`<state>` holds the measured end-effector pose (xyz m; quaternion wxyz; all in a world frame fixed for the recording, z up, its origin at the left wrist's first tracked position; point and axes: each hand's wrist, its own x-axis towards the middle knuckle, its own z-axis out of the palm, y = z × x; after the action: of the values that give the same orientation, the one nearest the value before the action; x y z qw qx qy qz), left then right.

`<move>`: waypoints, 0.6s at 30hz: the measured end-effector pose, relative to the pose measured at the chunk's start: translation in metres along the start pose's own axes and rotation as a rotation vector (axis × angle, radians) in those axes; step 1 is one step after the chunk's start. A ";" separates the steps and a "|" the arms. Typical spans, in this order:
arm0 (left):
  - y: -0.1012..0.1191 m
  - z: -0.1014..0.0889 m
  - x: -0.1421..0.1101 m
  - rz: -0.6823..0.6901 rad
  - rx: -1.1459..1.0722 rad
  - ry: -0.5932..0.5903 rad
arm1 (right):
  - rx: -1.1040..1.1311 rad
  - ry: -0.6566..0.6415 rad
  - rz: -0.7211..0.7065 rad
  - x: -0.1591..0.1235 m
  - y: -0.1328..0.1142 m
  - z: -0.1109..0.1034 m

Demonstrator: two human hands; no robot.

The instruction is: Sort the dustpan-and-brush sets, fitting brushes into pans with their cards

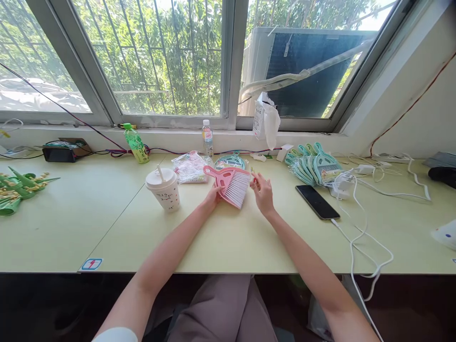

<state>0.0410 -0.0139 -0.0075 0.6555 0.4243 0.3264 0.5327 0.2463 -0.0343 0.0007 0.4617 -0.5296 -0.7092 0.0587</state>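
A small pink hand brush with white bristles [231, 184] lies tilted just above the pale green table [228, 242], its handle pointing to the back left. My left hand [213, 197] grips its lower left edge. My right hand [262, 190] sits at the bristle end on the right, fingers pinching something small that I cannot make out. Behind the brush lie a clear bag of pink items [190, 167] and a teal brush in wrapping [231, 162].
A lidded paper cup with a straw [164, 189] stands left of my hands. A black phone [317, 202] on a white cable lies to the right, behind it a pile of teal brushes [313, 164]. Two bottles [136, 143] stand by the window sill.
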 end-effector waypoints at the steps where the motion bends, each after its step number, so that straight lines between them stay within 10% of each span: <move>1: 0.001 0.001 -0.002 0.004 0.004 -0.028 | -0.033 -0.058 -0.034 -0.004 -0.008 0.008; 6: 0.005 0.007 -0.009 0.050 0.048 -0.114 | -0.141 -0.309 -0.140 -0.020 -0.027 0.038; 18: 0.003 0.011 -0.010 0.097 0.059 -0.135 | -0.114 -0.142 -0.068 -0.021 -0.029 0.029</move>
<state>0.0473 -0.0255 0.0001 0.6367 0.4937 0.2760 0.5242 0.2050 -0.0522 -0.0116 0.3811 -0.5251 -0.7599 0.0399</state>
